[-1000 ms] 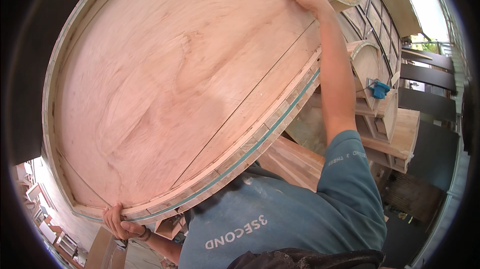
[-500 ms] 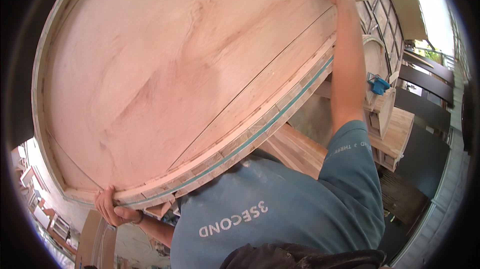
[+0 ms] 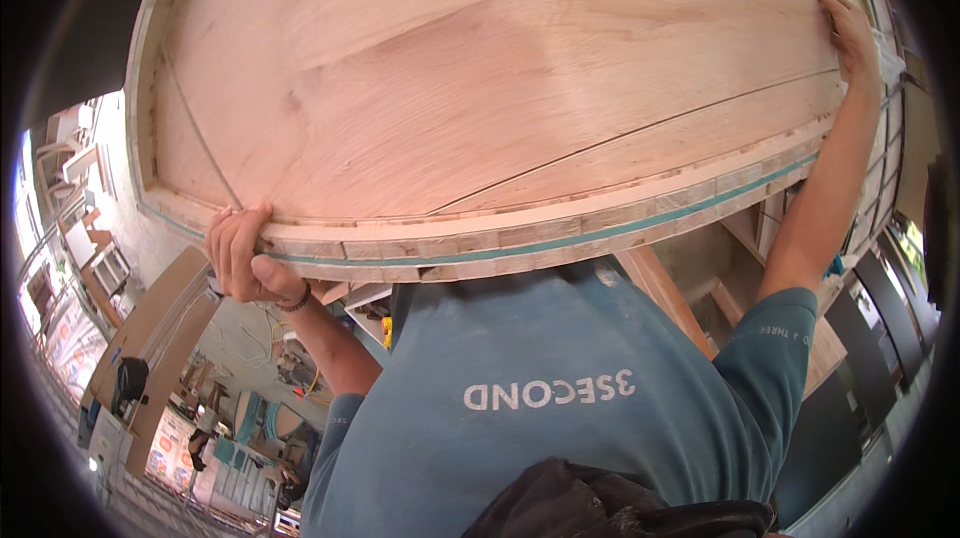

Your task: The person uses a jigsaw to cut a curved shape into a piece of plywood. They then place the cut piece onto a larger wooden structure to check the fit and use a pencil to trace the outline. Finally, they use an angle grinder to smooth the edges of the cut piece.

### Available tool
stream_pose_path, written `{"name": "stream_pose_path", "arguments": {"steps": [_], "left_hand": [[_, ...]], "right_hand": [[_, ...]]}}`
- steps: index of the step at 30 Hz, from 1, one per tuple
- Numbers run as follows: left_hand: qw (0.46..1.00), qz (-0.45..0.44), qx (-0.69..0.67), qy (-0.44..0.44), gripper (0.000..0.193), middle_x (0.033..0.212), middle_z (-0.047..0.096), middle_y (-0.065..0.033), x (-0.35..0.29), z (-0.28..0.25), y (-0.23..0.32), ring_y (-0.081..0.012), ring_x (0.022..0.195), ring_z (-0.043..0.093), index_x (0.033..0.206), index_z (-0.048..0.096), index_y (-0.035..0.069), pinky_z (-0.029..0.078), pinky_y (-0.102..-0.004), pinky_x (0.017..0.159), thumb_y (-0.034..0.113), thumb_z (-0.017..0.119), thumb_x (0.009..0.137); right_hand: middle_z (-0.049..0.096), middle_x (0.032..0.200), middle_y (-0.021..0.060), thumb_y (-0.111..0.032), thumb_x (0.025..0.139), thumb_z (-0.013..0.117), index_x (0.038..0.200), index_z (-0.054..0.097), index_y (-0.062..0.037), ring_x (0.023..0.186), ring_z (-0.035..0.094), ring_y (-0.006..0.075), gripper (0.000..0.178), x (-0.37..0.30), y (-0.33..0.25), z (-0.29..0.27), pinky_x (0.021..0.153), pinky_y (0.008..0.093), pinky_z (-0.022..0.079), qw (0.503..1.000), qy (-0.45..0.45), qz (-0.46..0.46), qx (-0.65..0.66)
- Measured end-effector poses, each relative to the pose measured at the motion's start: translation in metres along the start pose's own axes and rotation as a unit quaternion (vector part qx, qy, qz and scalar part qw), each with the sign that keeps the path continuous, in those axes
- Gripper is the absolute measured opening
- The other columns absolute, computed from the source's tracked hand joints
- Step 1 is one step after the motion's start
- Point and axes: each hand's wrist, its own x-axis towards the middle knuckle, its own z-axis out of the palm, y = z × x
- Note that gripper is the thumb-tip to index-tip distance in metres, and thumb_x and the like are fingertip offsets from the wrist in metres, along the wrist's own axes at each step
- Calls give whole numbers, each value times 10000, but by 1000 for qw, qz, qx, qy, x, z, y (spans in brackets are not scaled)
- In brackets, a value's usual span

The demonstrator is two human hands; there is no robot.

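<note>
A large wooden panel [image 3: 450,88] with a raised curved rim spans the upper view, held against the front of my body. Along the rim's outer side runs a teal stripe [image 3: 580,241], and thin dark lines cross the pale inner face. My left hand [image 3: 245,256] is closed round the rim at the panel's near left corner, fingers over the top and thumb outside. At the far right, my right hand [image 3: 850,33] grips the panel's right edge with a stretched arm. Part of that grip is hidden behind the edge.
To the left stands a brown board [image 3: 185,338] on a bench, with a black bag [image 3: 128,383] beside it. Cables and tools lie on the floor below. Wooden planks [image 3: 665,298] are under the panel, and dark panels [image 3: 825,448] stand at right.
The panel has swung round, so its near edge now runs nearly level across the view. My right hand has shifted right and slightly down; my left hand appears higher. Both keep hold.
</note>
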Motion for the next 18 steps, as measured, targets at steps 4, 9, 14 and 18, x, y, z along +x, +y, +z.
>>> {"name": "stream_pose_path", "arguments": {"steps": [4,9,14,18], "left_hand": [[1000,-3,1,10,468,766,733,-140,0,2,1,-306,750,705,850,754,-19,542,-505,846,316,428,867],[1000,-17,6,10,473,758,731,-138,2,0,6,-305,739,706,842,757,-17,542,-507,855,322,428,870],[1000,-2,4,14,495,756,727,-141,6,4,3,-314,734,697,843,754,-23,548,-520,845,345,424,878],[1000,9,-1,5,511,769,725,-156,-7,-5,-7,-338,743,685,852,750,-39,549,-527,843,333,402,895]], "right_hand": [[572,1471,85,-555,906,711,1447,605,-142,1349,514,212,689,1,3,0,1113,402,372,1000,21,0,-8],[620,1399,115,-559,857,763,1393,632,-43,1311,548,243,755,-7,-9,4,1102,408,382,1000,15,0,-1],[673,1319,86,-563,890,718,1391,638,-53,1222,604,195,719,-4,2,12,1059,348,425,997,40,-31,-53],[712,1229,69,-542,883,730,1343,675,-46,1115,643,174,679,-6,-2,1,959,317,484,986,53,-98,-120]]}}
